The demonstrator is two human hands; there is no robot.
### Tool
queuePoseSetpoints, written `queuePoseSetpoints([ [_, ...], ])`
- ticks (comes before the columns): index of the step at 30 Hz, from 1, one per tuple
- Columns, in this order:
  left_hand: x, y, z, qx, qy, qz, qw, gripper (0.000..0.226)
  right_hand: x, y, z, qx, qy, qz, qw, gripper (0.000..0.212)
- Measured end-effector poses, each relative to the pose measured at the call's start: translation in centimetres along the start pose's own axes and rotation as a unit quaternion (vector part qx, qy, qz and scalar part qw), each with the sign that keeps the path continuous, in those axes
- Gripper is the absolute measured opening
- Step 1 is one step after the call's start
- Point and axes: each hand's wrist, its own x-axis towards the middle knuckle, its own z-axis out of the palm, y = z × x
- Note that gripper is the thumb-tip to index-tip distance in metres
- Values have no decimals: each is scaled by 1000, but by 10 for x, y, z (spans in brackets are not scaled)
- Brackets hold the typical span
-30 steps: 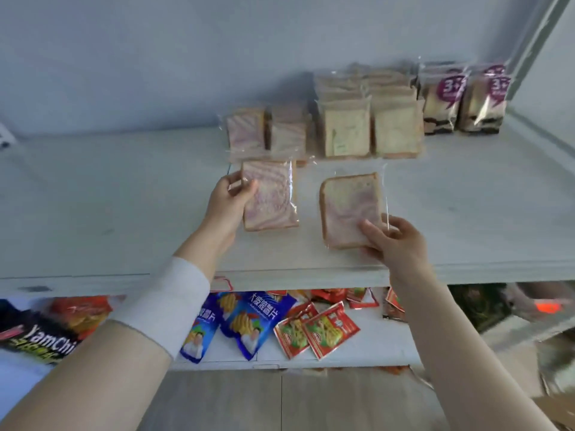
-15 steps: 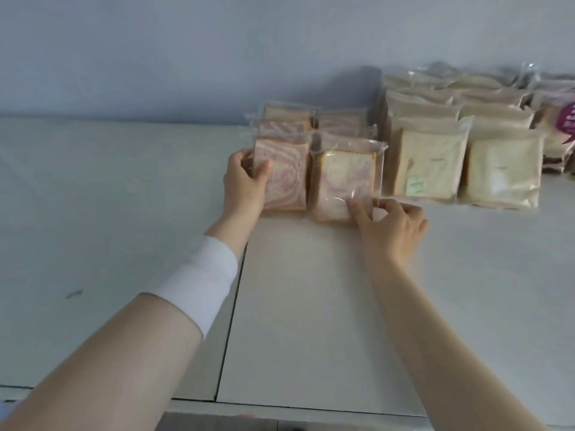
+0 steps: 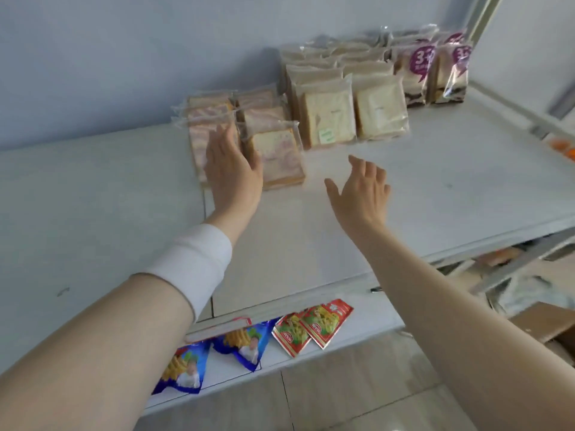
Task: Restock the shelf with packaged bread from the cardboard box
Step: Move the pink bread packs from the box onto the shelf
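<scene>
Pink-swirled bread packs [image 3: 280, 157] behind flat left grip [image 3: 233, 172], right grip [image 3: 362, 188] apart

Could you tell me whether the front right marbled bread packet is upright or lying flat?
Upright: the marbled bread packet stands on its bottom edge on the shelf, face forward, against the packets behind.

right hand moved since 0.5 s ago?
Yes. The right hand has let go of the front marbled bread pack and drawn back from it toward the shelf front, now open.
</scene>
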Motion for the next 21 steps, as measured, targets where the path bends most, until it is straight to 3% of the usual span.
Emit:
queuePoseSetpoints([
  [2, -22, 48, 12, 58, -75, 147, 985, 52, -11, 40, -30, -65, -5, -8, 998, 58],
  [4, -52, 107, 36, 99, -143, 280, 944, 49, -24, 91, -64, -136, -17, -5, 991, 57],
  [8, -147, 240, 109, 143, -253, 437, 851, 41, -67, 228, -136, -248, -34, 54, 967, 52],
  [14, -342, 389, 214, 157, -357, 543, 744, 34, -182, 456, -217, -317, -126, 240, 909, 46],
  [21, -500, 467, 330, 163, -474, 578, 644, 34, -262, 636, -231, -289, -195, 386, 854, 33],
])
